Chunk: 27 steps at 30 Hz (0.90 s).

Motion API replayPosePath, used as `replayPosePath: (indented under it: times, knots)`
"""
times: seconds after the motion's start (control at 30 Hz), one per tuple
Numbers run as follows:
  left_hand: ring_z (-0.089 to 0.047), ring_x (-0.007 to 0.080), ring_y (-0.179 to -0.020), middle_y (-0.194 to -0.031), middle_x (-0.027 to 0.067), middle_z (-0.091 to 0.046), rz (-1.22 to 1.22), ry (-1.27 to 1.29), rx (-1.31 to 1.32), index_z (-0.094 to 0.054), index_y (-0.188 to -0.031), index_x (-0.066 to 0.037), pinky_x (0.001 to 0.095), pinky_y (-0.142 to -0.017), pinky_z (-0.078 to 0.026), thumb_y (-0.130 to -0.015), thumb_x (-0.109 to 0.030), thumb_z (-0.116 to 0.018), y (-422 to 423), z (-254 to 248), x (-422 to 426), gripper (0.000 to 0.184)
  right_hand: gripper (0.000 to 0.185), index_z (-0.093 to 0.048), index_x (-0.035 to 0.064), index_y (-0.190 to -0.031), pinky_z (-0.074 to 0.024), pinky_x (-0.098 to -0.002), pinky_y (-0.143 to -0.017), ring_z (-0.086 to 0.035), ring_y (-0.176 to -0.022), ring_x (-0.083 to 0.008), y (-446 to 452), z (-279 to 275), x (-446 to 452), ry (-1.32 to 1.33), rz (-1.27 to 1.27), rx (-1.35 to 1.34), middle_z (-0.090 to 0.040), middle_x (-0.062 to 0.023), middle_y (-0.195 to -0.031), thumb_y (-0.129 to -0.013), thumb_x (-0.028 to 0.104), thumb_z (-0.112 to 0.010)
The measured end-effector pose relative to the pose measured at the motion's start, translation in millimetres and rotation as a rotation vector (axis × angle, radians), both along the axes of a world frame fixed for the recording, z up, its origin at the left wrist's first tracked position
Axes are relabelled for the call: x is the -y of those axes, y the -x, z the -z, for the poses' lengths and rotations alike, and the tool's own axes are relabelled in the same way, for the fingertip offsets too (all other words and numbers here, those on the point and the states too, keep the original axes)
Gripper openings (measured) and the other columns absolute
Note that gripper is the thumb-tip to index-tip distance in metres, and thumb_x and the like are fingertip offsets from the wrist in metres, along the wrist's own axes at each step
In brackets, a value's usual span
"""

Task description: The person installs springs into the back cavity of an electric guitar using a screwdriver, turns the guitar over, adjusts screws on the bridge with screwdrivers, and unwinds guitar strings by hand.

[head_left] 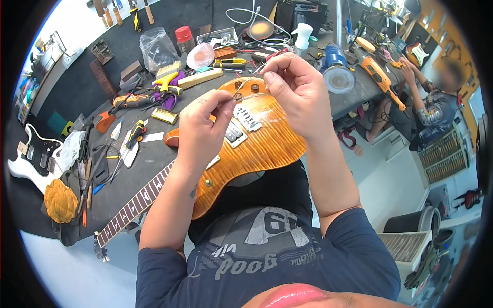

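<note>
An amber flame-top electric guitar (267,136) lies across my lap and the bench edge, its neck pointing down to the left. Above its bridge (248,118) and control knobs, both of my hands are raised. My left hand (208,115) pinches a thin guitar string (249,80) between thumb and fingers. Up and to the right, my right hand (297,87) is also closed in a pinch on the strand. A loop of it appears to curve over the guitar body. The fingertips partly hide where it is gripped.
Brushes (166,77), a screwdriver (135,134) and other tools crowd the dark bench. A blue power tool (336,64) and an orange one (379,77) lie at right. A white guitar body (38,159) rests at far left. Another person (436,108) sits at right.
</note>
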<state>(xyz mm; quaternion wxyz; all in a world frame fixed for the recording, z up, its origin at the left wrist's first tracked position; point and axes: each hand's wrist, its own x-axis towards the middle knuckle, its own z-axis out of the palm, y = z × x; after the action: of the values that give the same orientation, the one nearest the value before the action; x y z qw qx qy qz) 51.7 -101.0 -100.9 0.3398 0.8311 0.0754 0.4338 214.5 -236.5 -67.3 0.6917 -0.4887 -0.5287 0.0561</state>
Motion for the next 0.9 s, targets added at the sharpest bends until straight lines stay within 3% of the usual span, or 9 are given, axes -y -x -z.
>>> replayPosePath:
  times: [0.2, 0.3, 0.4, 0.5, 0.63, 0.73, 0.77, 0.83, 0.9]
  knots:
    - [-0.068, 0.0122, -0.077, -0.087, 0.0068, -0.073, -0.028, -0.081, 0.056, -0.071, -0.105, 0.003, 0.0293, -0.072, -0.054, -0.099, -0.001, -0.074, -4, 0, 3, 0.008, 0.007, -0.072, 0.0013, -0.104, -0.0478, -0.0234, -0.074, -0.058, -0.082, -0.0059, -1, 0, 3, 0.001, 0.054, 0.067, -0.068, 0.0022, -0.091, -0.099, 0.007, -0.072]
    - [-0.075, 0.0222, -0.081, -0.092, 0.0146, -0.076, -0.023, -0.056, 0.061, -0.073, -0.104, 0.003, 0.0339, -0.075, -0.059, -0.095, 0.001, -0.075, -3, -3, 6, 0.009, 0.007, -0.074, 0.0013, -0.104, -0.0491, -0.0246, -0.075, -0.059, -0.082, -0.0072, -1, 4, 2, -0.011, 0.109, 0.111, -0.07, 0.001, -0.092, -0.098, 0.006, -0.073]
    - [-0.068, 0.0123, -0.078, -0.09, 0.0061, -0.073, 0.003, -0.021, 0.077, -0.072, -0.106, 0.002, 0.0291, -0.073, -0.055, -0.099, -0.002, -0.075, -5, 1, 4, 0.009, 0.007, -0.074, 0.0012, -0.104, -0.0501, -0.0252, -0.076, -0.061, -0.083, -0.0077, -1, 7, 2, -0.008, 0.132, 0.105, -0.07, 0.0004, -0.093, -0.098, 0.006, -0.073]
    - [-0.073, 0.0177, -0.082, -0.093, 0.0106, -0.074, 0.055, 0.092, 0.068, -0.072, -0.105, 0.004, 0.0301, -0.076, -0.058, -0.096, 0.001, -0.075, -5, 0, 2, 0.009, 0.007, -0.074, 0.0012, -0.105, -0.0515, -0.0266, -0.075, -0.062, -0.083, -0.0082, -3, 11, 1, -0.011, 0.122, 0.082, -0.07, 0.0003, -0.093, -0.099, 0.005, -0.073]
    - [-0.067, 0.0105, -0.08, -0.093, 0.0055, -0.073, 0.118, 0.222, 0.116, -0.072, -0.106, 0.003, 0.0275, -0.074, -0.056, -0.102, -0.002, -0.071, -10, 8, -2, 0.007, 0.01, -0.074, 0.0011, -0.106, -0.0532, -0.0291, -0.073, -0.064, -0.081, -0.0107, 5, 7, 4, 0.039, 0.119, 0.004, -0.069, -0.0025, -0.09, -0.098, 0.007, -0.074]
    - [-0.057, 0.0031, -0.084, -0.096, -0.002, -0.066, 0.118, 0.307, 0.091, -0.071, -0.111, 0.0, 0.0214, -0.073, -0.047, -0.107, -0.003, -0.067, -9, 13, -4, 0.007, 0.012, -0.073, -0.0012, -0.109, -0.0547, -0.0277, -0.074, -0.066, -0.081, -0.0098, -5, 9, 12, 0.103, 0.236, 0.232, -0.07, -0.0058, -0.09, -0.098, 0.005, -0.072]
    - [-0.055, 0.0028, -0.085, -0.097, -0.0019, -0.065, 0.12, 0.31, 0.066, -0.069, -0.113, 0.001, 0.0207, -0.075, -0.046, -0.107, -0.004, -0.066, -6, 13, -5, 0.008, 0.013, -0.073, -0.0014, -0.109, -0.0552, -0.0284, -0.074, -0.067, -0.081, -0.0112, -8, 11, 14, 0.114, 0.207, 0.223, -0.069, -0.0066, -0.089, -0.098, 0.007, -0.073]
    - [-0.062, 0.0072, -0.097, -0.104, 0.0016, -0.07, 0.099, 0.328, 0.009, -0.067, -0.114, 0.002, 0.0247, -0.089, -0.05, -0.11, -0.009, -0.064, -3, 14, -8, 0.012, 0.017, -0.073, -0.0004, -0.109, -0.0555, -0.0311, -0.079, -0.067, -0.084, -0.0149, -11, 12, 20, 0.104, 0.279, 0.295, -0.068, -0.0075, -0.091, -0.097, 0.012, -0.075]
    - [-0.061, 0.007, -0.095, -0.103, 0.0013, -0.069, 0.086, 0.339, -0.004, -0.066, -0.114, 0.001, 0.0248, -0.088, -0.049, -0.111, -0.01, -0.063, -4, 11, -6, 0.012, 0.019, -0.073, 0.0, -0.109, -0.0551, -0.0321, -0.081, -0.066, -0.087, -0.0155, -13, 15, 22, 0.046, 0.381, 0.362, -0.068, -0.008, -0.093, -0.097, 0.014, -0.076]
